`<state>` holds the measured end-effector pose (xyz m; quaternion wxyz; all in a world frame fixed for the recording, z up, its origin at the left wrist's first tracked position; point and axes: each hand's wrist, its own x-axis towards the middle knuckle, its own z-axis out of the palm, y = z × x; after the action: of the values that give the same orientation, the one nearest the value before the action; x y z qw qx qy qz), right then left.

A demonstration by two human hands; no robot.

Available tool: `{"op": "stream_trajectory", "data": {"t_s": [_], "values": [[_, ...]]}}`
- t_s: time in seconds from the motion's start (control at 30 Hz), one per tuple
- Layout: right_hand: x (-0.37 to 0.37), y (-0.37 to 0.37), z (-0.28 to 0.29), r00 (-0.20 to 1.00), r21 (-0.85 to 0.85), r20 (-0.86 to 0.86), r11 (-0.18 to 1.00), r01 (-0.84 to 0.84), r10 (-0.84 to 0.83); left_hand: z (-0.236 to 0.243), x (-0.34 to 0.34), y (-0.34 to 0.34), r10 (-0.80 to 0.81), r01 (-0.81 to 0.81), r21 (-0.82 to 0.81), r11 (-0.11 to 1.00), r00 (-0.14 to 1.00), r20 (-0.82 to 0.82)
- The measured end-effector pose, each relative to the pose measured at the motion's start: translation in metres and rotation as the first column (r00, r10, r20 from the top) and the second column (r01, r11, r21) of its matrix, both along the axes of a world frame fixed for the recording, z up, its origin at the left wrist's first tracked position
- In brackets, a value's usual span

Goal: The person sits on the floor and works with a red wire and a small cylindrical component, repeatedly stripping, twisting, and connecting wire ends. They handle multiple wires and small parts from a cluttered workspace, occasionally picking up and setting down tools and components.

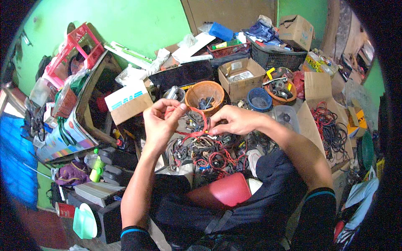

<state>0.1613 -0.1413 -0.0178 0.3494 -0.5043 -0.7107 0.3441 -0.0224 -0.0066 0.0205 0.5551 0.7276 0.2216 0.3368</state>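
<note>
My left hand (163,119) is closed on a red wire (204,118), thumb and fingers pinched in front of an orange bucket (205,88). My right hand (230,122) is closed on the same wire to the right, where a small yellow piece (207,132) shows by the fingertips. The wire arcs between the hands. Below them lies a tangled pile of wires and small connectors (209,154). A red cushioned seat (215,190) shows between my dark-clad legs.
Around the pile stand a cardboard box (232,85), a blue bucket (258,102), an orange bucket of parts (279,95) and a clear container (281,117). An open carton (318,88) with coiled cables (326,129) is at the right. A cluttered cabinet (67,138) stands at the left.
</note>
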Motion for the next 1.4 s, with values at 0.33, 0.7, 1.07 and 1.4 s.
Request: {"op": "stream_trajectory", "data": {"t_s": [0.33, 0.7, 1.07, 1.4], "values": [[0.248, -0.200, -0.110, 0.294, -0.085, 0.897, 0.526, 0.847, -0.329, -0.005, -0.051, 0.076, 0.351, -0.343, -0.078, 0.936, 0.893, 0.280], [0.232, -0.249, -0.107, -0.098, 0.186, 0.884, 0.151, 0.971, -0.457, -0.003, -0.087, 0.088, 0.463, -0.517, 0.116, 0.848, 0.830, 0.312], [-0.010, 0.027, -0.018, 0.983, 0.125, 0.098, 0.982, 0.142, -0.155, 0.001, 0.003, -0.009, -0.044, 0.053, -0.097, 0.994, 0.995, 0.089], [-0.003, -0.002, -0.005, 0.987, -0.144, -0.159, 0.989, -0.011, -0.012, -0.006, -0.007, 0.006, 0.014, -0.002, -0.113, 0.994, 0.994, 0.105]]}}
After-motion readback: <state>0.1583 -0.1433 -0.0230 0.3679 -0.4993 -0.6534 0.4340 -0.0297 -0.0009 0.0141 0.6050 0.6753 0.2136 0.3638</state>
